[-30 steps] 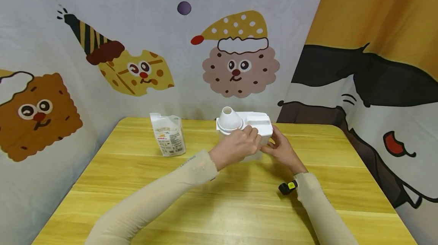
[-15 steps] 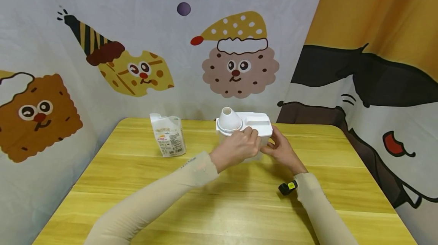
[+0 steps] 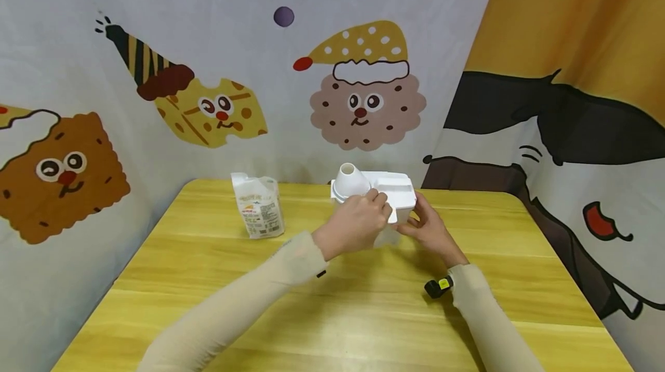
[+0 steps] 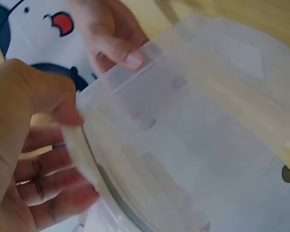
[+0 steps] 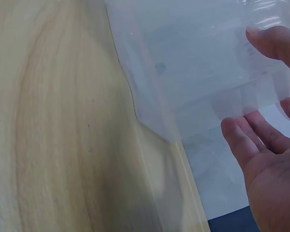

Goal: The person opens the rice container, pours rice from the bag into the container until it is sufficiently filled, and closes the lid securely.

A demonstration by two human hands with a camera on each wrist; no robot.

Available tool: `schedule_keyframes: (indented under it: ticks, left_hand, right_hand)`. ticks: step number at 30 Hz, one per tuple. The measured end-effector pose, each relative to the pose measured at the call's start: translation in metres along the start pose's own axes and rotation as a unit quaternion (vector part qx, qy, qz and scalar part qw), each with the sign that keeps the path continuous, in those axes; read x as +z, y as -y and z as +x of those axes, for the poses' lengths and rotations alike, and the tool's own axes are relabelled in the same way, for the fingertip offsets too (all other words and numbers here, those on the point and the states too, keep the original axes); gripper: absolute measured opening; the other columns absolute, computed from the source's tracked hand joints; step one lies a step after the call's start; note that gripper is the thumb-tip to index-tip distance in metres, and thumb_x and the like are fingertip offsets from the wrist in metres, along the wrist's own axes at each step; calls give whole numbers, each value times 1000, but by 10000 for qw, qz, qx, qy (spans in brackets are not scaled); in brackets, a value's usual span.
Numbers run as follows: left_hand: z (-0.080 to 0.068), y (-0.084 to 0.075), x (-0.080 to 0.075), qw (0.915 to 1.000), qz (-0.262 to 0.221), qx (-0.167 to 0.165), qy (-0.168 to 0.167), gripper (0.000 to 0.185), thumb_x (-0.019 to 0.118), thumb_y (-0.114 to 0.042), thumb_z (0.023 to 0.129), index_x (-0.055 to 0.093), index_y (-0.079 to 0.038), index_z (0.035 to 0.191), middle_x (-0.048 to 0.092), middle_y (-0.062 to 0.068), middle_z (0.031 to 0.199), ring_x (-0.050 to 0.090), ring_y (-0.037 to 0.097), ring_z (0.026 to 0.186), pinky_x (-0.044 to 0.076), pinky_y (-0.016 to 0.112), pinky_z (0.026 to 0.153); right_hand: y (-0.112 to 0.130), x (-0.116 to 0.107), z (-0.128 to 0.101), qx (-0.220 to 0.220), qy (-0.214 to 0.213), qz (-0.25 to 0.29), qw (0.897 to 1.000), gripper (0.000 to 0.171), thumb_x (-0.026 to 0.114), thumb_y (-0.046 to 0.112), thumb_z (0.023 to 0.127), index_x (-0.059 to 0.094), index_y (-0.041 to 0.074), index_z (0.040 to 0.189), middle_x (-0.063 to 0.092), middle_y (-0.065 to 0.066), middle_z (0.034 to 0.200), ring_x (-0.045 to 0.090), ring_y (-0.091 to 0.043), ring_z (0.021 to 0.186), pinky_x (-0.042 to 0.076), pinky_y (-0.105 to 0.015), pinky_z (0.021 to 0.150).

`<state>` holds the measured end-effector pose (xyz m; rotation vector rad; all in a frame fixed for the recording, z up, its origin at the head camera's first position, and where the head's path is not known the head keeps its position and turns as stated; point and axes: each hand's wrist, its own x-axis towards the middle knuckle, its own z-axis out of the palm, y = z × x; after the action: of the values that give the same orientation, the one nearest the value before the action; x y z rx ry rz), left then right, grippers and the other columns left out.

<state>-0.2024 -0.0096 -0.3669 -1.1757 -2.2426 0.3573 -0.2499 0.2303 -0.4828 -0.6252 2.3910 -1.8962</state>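
A translucent plastic storage container (image 3: 387,238) with a white lid (image 3: 396,183) stands near the table's back edge. On the lid's left side sits a white cone-shaped spout (image 3: 351,181). My left hand (image 3: 358,222) pinches the lid's front edge, thumb on one side and fingers on the other; the left wrist view shows the white rim (image 4: 82,154) between them. With thumb and fingers on either side of its right corner, my right hand (image 3: 428,230) grips the container. In the right wrist view the container wall (image 5: 183,63) shows between thumb and fingertips. My left hand hides part of the container's front.
To the left stands a white printed packet (image 3: 260,207), apart from the container. The wooden table (image 3: 332,326) reaches a cartoon-print cloth (image 3: 234,14) behind it. A small black wrist camera (image 3: 439,286) sits at my right sleeve.
My left hand has shifted slightly left along the container's front, and a white tab now shows beside its fingers. My right hand keeps its place; the head view has moved slightly.
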Motion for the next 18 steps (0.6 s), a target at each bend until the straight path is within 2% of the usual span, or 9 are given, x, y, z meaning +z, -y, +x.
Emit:
schedule_keyframes:
  ticks: [2,5,9,13,18]
  left_hand:
    - [-2,4,0,9997,-222,-119,-68,16,72,-26,82,71,-16,93,65,-2,88,60,14,80,54,23,60]
    - [-7,9,2,9971,-648,-315,-225,19,74,-31,81,72,-17,94,65,-2,91,60,14,83,55,25,64]
    - [-14,14,4,9896,-1272,-485,-464,25,74,-33,85,75,-17,104,69,-1,100,63,15,92,58,28,75]
    - [-18,20,3,9772,-1914,-558,-733,27,75,-27,87,75,-14,111,68,-1,103,64,15,98,58,29,81]
    - [-22,28,3,9581,-2488,-538,-1313,25,77,-19,87,74,-9,110,66,1,103,62,15,97,56,26,82]
  right_hand:
    - [0,1,0,16,-12,-12,10000,90,81,7,87,31,24,160,37,-11,163,42,-17,143,45,-14,105]
    - [-1,1,0,2,-8,-51,10000,89,81,7,87,31,24,160,38,-11,162,40,-25,146,46,-17,106]
    - [-1,1,0,-37,-23,-115,9999,89,82,8,87,33,23,159,40,-10,161,38,-31,148,46,-34,112]
    - [0,1,0,7,-113,-350,9993,89,83,12,86,33,25,158,42,-9,159,40,-31,146,42,-55,115]
    - [4,3,-2,89,-180,-622,9979,92,84,17,86,30,26,160,41,-9,160,38,-33,147,41,-63,114]
